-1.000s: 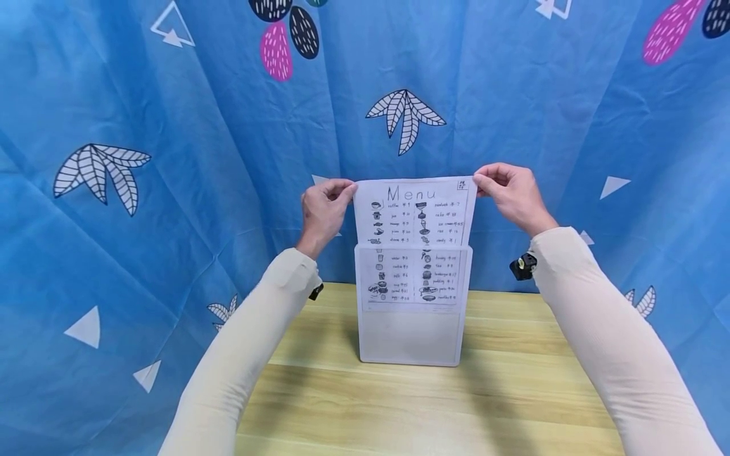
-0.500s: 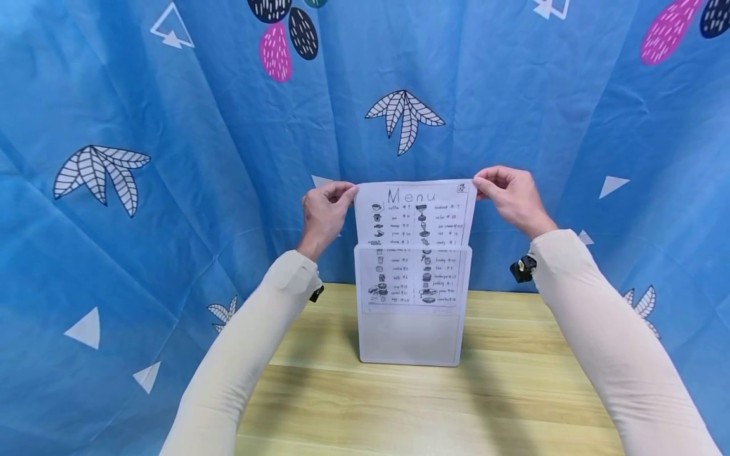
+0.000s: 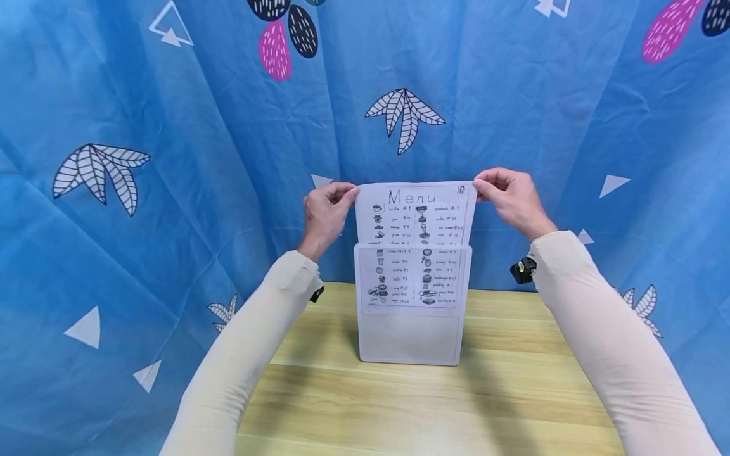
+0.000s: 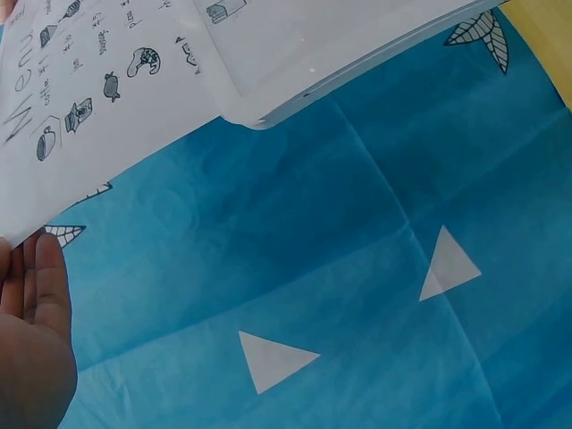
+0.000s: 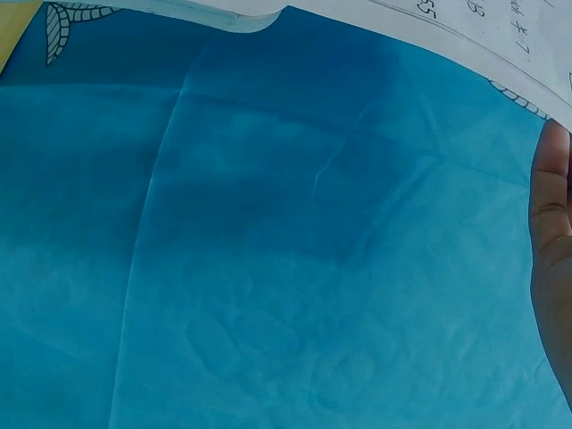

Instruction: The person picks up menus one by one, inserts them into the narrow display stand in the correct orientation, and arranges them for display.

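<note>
A white paper menu (image 3: pixel 413 215) with small drawings and prices stands upright, its lower part inside a clear plastic sign holder (image 3: pixel 409 339). The holder rests upright on the table, and its bottom portion has no paper behind the front panel. My left hand (image 3: pixel 326 212) pinches the sheet's top left corner between thumb and fingers. At the top right corner my right hand (image 3: pixel 513 196) pinches the sheet the same way. The left wrist view shows the menu's edge (image 4: pixel 107 152) running into the holder's rounded corner (image 4: pixel 255 112). Only part of each hand shows in the wrist views.
A light wood-grain table (image 3: pixel 422 405) lies under the holder. Behind and on both sides hangs a blue curtain (image 3: pixel 256 158) printed with leaves and triangles, close behind the table's far edge.
The menu has slid slightly down into the holder, with both hands lowering a little along with it. The holder has stayed in place.
</note>
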`<state>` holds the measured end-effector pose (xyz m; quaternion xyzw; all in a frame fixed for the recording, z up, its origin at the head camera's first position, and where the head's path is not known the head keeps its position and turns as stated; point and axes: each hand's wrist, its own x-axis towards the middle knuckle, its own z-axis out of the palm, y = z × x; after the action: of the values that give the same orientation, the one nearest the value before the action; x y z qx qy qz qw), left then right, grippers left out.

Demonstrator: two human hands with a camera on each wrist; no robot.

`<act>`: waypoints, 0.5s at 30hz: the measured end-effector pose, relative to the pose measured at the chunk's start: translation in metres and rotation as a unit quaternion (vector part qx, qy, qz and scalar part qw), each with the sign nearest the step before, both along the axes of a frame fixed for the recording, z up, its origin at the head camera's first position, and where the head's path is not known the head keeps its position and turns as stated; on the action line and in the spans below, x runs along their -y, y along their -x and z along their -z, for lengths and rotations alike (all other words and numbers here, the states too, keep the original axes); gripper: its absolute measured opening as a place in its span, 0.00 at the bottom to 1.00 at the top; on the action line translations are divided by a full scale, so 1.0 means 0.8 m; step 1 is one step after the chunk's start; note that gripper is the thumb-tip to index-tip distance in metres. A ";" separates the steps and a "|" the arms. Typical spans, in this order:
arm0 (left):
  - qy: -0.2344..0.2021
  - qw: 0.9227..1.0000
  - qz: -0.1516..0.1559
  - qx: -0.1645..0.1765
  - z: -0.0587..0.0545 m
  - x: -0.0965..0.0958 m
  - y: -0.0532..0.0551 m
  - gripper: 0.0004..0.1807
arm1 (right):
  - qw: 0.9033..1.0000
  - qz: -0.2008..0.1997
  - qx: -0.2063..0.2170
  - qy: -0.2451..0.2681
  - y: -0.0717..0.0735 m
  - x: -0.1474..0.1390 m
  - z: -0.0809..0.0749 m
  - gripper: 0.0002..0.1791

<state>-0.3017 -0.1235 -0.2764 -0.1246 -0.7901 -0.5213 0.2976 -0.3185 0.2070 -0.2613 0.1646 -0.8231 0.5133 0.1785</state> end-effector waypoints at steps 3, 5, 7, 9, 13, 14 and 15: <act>-0.001 1.000 -0.001 0.002 0.001 0.000 0.001 0.11 | 1.000 0.000 0.001 0.001 0.001 0.000 0.001 0.17; 0.000 1.000 -0.002 0.003 0.001 0.000 0.002 0.10 | 1.000 -0.001 0.001 0.001 0.001 -0.001 0.002 0.17; 0.000 1.000 -0.002 0.005 0.002 0.000 0.003 0.10 | 1.000 0.000 0.003 -0.002 0.001 -0.002 0.003 0.17; 0.001 1.000 -0.001 0.007 0.002 0.000 0.002 0.10 | 1.000 -0.001 0.007 -0.005 0.001 -0.002 0.004 0.17; 0.000 1.000 0.000 0.010 0.004 -0.001 0.002 0.10 | 1.000 -0.003 0.009 -0.008 0.001 -0.003 0.007 0.17; -0.001 1.000 0.000 0.010 0.005 -0.001 0.002 0.10 | 1.000 -0.004 0.008 -0.008 0.001 -0.003 0.008 0.17; -0.001 1.000 0.000 0.011 0.005 -0.001 0.003 0.10 | 1.000 -0.004 0.007 -0.008 0.001 -0.003 0.009 0.16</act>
<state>-0.3039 -0.1229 -0.2807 -0.1186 -0.7925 -0.5236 0.2893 -0.3195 0.2095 -0.2682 0.1656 -0.8277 0.5088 0.1691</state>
